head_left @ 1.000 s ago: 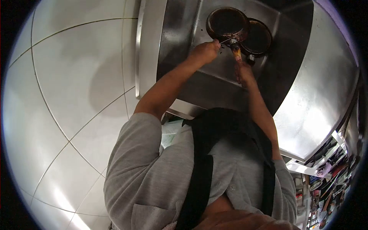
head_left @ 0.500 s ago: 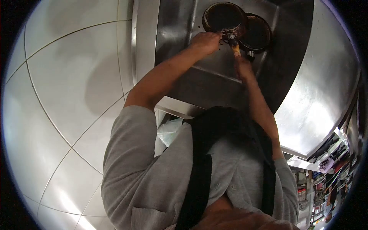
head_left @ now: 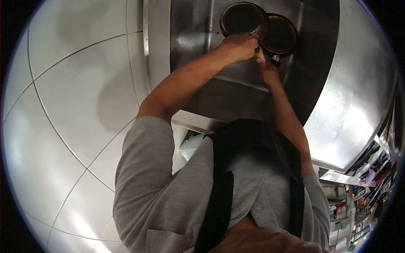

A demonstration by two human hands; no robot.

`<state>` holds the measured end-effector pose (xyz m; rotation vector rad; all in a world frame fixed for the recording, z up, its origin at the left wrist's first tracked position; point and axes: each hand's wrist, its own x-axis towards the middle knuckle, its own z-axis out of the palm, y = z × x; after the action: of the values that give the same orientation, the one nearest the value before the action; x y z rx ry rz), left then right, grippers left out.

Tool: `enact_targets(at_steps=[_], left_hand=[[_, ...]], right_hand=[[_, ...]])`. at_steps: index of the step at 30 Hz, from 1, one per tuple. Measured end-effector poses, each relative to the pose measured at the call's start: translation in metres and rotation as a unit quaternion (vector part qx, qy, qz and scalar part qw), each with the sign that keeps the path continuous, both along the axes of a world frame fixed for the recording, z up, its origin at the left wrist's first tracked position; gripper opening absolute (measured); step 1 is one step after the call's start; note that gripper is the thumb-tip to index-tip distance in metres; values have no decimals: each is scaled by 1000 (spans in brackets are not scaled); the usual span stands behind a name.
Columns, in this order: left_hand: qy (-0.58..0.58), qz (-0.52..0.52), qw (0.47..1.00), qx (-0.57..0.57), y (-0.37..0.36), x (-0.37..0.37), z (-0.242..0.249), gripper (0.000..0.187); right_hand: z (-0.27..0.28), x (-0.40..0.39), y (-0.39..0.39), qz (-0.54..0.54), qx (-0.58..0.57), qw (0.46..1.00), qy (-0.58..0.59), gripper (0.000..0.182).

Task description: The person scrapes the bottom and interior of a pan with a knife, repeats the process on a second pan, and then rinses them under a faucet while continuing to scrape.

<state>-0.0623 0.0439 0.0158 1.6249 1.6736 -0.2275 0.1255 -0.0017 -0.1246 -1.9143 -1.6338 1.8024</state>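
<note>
A blackened round pan (head_left: pixel 242 19) lies in the metal sink, its brownish edge overlapping a second dark pan (head_left: pixel 278 36) on the right. My right hand (head_left: pixel 268 74) is closed round the yellowish handle (head_left: pixel 260 54) of the first pan. Pressed close to where that handle meets the pan is my left hand (head_left: pixel 240 45), with its fingers curled. It covers the joint, and what it holds is hidden. The second pan's short handle stub (head_left: pixel 276 60) points toward me, near my right hand but apart from it.
The steel sink (head_left: pixel 236 95) surrounds both pans. A shiny metal counter (head_left: pixel 337 122) adjoins it on the right. White tiles (head_left: pixel 80 92) cover the left side. Crowded shelves (head_left: pixel 341 211) stand at lower right, and a pale plastic bag (head_left: pixel 191 146) shows below the sink edge.
My left hand has moved right, from beside the pan's rim onto the handle joint, covering it. A thin metallic bit seen at its fingertips is now hidden. My right hand keeps its grip.
</note>
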Motion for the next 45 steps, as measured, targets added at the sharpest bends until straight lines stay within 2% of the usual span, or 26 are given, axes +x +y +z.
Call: enact_targets(at_steps=[3,4,6,7,8,9,10,11,13,15,16,18,19,21,22,25,28,31,34,37,40,43,45], left_hand=[[-9,69,996,-55,17,-13,13,26],[14,66,997,-37,13,-22,4,28],[2,95,995,7,-9,-36,-30,30],[-5,110,993,30,-10,-38,-26,31],[9,103,994,-21,-12,-39,-22,32],[-5,148,987,-66,-14,-36,-4,32],[-18,191,975,-109,-12,-35,15,32],[-31,235,959,-154,-13,-35,25,33],[-59,234,968,-72,-28,-55,16,33],[-78,232,969,-25,-43,-64,13,33],[-82,233,969,-18,-49,-64,21,33],[-79,257,963,-17,-60,-48,37,31],[-97,250,963,-5,-70,-39,33,31],[-131,235,963,25,-87,-21,21,31],[-161,201,961,101,-95,-13,14,31],[-150,266,952,33,-101,4,14,27],[-166,281,943,68,-108,5,-6,24],[-189,278,941,40,-113,-1,-11,26],[-183,253,950,-6,-110,-1,-1,29],[-199,211,955,66,-114,-2,-14,30],[-201,201,957,57,-112,-1,-18,29],[-193,167,966,49,-100,5,-11,28],[-160,159,971,76,-88,25,-14,28]], right_hand=[[88,-10,28,36,-245,968,36,52],[85,-11,29,2,-319,940,124,47],[76,-15,28,-60,-453,839,294,37],[73,-22,32,-78,-459,833,299,36],[70,-31,36,-95,-466,826,303,34],[66,-39,38,-111,-475,818,306,33],[60,-40,39,-65,-510,794,325,29],[53,-39,37,-51,-486,811,321,29],[67,-33,30,-23,-443,844,303,29],[105,-21,25,16,-319,936,149,32],[120,-15,24,39,-252,965,68,33],[126,0,14,62,-173,983,17,33],[128,7,6,75,-134,988,-8,35],[121,13,-2,83,-140,985,-55,36],[115,14,-5,85,-141,983,-76,36],[105,18,-7,89,-120,989,-18,39],[113,17,-4,48,-167,985,-12,41],[110,17,-4,18,-195,981,20,44],[107,22,-1,53,-210,976,39,46],[117,22,1,34,-216,975,39,44],[112,24,2,36,-237,970,46,43],[115,23,2,40,-220,975,14,43],[102,21,-1,63,-170,983,-12,43]])
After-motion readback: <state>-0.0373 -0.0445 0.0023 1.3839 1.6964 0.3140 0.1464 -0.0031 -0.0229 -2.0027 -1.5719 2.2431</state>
